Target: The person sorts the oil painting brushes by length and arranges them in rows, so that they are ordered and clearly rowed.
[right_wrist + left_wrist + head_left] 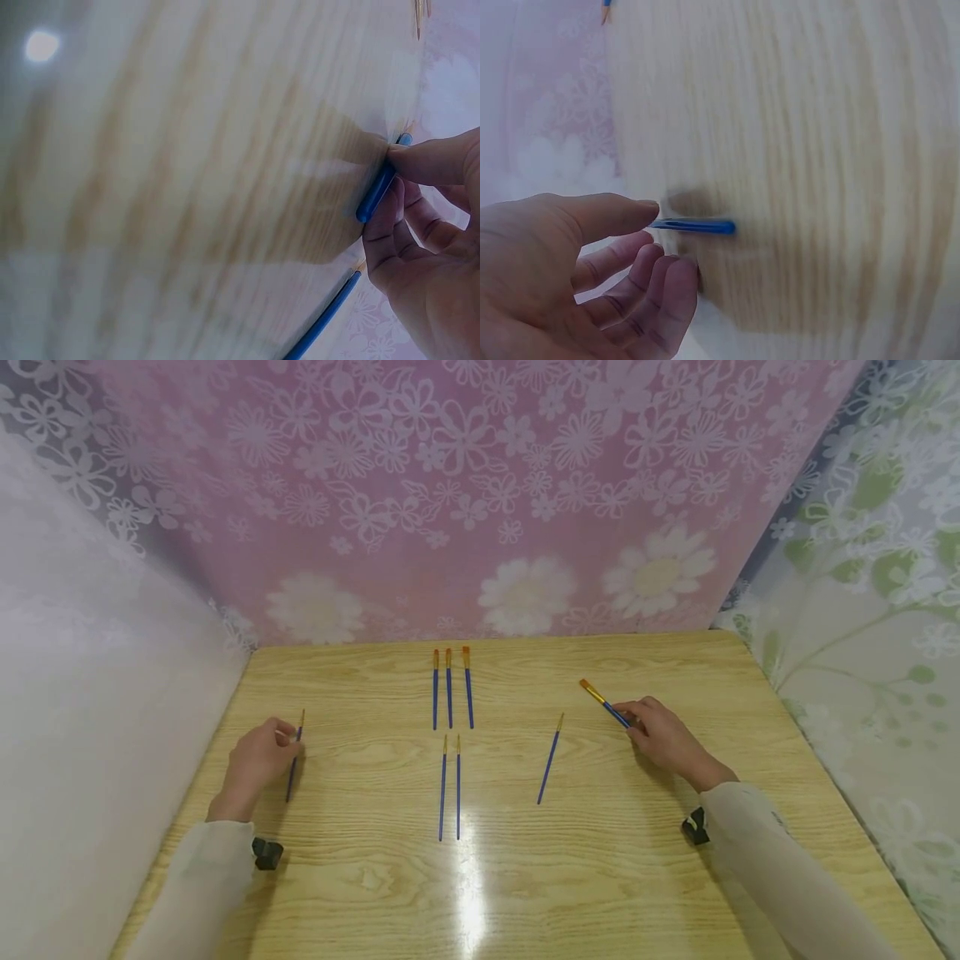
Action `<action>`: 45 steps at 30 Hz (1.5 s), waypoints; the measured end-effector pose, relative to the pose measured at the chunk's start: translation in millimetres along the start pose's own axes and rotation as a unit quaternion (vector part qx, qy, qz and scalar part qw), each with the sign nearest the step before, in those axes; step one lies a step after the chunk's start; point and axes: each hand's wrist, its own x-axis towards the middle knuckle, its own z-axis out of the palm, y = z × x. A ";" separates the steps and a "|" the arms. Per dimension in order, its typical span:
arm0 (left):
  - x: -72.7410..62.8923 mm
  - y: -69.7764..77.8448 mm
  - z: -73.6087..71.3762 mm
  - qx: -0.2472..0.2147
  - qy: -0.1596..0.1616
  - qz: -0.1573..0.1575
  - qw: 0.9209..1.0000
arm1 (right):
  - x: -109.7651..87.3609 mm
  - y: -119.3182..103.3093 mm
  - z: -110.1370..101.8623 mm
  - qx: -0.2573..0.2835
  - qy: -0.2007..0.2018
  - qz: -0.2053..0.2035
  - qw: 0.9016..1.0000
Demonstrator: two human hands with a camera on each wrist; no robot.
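Observation:
My left hand (258, 756) pinches a thin blue-handled paintbrush (291, 779) at the left side of the table, its tip pointing away from me. In the left wrist view, the brush's blue handle end (709, 225) sticks out past the thumb, and the other fingers curl loosely below. At the right, my right hand (667, 742) grips a wider flat paintbrush (598, 695) between thumb and fingers, its orange bristles angled up and left. The handle end of this brush (381, 184) shows beside the thumb in the right wrist view. A slim paintbrush (550, 764) lies slanted left of my right hand.
Three flat paintbrushes (449, 693) lie side by side at the back middle of the wooden table (360, 893). Two fine paintbrushes (458, 793) are in front of them. A pink flowered cloth (420, 527) hangs behind the table, with light panels at both sides.

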 end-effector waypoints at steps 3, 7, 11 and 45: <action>0.7 -2.0 1.8 0.006 -0.003 0.001 1.000 | 0.2 -0.2 -0.2 0.002 0.000 -0.001 1.000; 1.4 -3.8 3.6 0.004 -0.005 0.005 1.000 | 0.2 -0.7 -0.4 0.004 -0.001 0.002 1.000; 1.1 -3.4 3.5 0.008 -0.013 0.012 1.000 | -0.2 -1.3 -0.8 0.007 -0.003 0.004 1.000; 5.1 -3.8 -0.8 0.043 -0.048 0.143 0.988 | -1.2 -1.6 -0.3 0.005 -0.002 0.003 1.000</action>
